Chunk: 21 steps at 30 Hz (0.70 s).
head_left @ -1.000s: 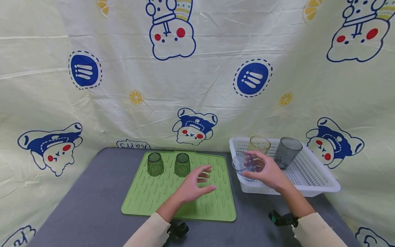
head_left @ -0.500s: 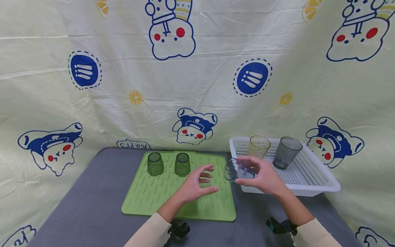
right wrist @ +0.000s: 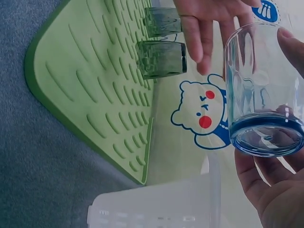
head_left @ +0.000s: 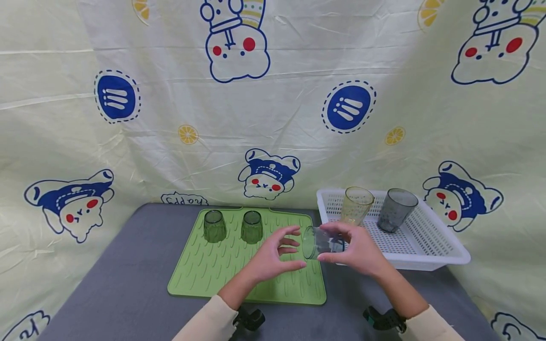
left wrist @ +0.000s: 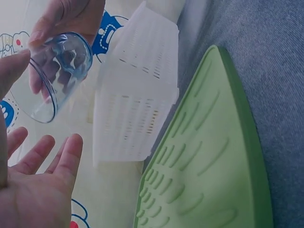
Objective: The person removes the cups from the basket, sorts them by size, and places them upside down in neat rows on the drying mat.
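Note:
My right hand (head_left: 358,248) grips a clear bluish drinking glass (head_left: 319,242) by its base end, thumb on one side and fingers on the other. The glass lies tilted on its side in the air, its rim facing my left hand (head_left: 270,255). That hand hovers over the green drying mat (head_left: 200,279), fingers spread and thumb apart, close to the rim and holding nothing. In the right wrist view the thick blue-tinted base (right wrist: 268,135) faces the camera. Two dark green glasses (head_left: 214,227) (head_left: 252,228) stand upside down at the mat's back.
A white perforated basket (head_left: 443,258) stands right of the mat. Inside it are a yellowish glass (head_left: 357,204) and a grey glass (head_left: 395,211), both leaning with their rims up. A grey cloth (head_left: 128,289) covers the table, and a patterned curtain (head_left: 298,123) hangs behind.
My right hand has carried the bluish glass leftward out over the basket's edge, turning it from rim-up to sideways. My left hand has shifted slightly right toward it.

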Each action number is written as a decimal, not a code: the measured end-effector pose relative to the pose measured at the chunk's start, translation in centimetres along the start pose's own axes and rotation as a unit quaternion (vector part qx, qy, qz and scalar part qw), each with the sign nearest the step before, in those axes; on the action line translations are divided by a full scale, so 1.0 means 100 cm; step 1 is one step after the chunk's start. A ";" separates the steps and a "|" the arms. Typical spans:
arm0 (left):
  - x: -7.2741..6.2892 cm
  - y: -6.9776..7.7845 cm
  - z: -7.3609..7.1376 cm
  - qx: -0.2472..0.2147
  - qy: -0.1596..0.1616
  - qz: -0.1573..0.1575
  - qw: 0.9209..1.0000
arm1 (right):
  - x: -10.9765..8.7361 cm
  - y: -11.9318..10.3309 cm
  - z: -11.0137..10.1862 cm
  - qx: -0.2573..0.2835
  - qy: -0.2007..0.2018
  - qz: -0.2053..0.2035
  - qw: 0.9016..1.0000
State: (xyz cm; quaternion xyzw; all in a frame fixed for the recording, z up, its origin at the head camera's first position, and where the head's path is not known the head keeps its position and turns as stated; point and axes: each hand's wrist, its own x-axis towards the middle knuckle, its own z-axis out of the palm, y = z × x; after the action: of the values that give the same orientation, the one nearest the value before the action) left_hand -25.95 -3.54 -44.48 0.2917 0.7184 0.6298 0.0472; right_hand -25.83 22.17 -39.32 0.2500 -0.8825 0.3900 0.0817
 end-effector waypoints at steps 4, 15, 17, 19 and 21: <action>0.000 0.005 0.001 -0.010 -0.008 0.007 1.000 | 0.000 -0.003 0.002 0.001 -0.002 -0.005 1.000; 0.001 0.010 0.003 -0.030 -0.016 0.017 0.999 | 0.000 -0.008 0.007 -0.002 -0.009 -0.021 1.000; 0.001 0.009 0.004 -0.028 -0.014 0.017 0.999 | 0.000 -0.007 0.007 -0.005 -0.012 -0.019 1.000; 0.001 0.009 0.004 -0.028 -0.013 0.019 0.999 | 0.000 -0.007 0.008 -0.009 -0.015 -0.018 1.000; 0.000 0.008 0.003 -0.026 -0.010 0.022 0.999 | 0.000 -0.007 0.009 -0.012 -0.016 -0.019 1.000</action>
State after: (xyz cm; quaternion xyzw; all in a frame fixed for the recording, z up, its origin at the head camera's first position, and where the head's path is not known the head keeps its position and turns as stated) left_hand -25.55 -3.23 -43.80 0.3128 0.6943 0.6464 0.0480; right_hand -25.46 21.11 -39.47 0.2717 -0.8836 0.3733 0.0778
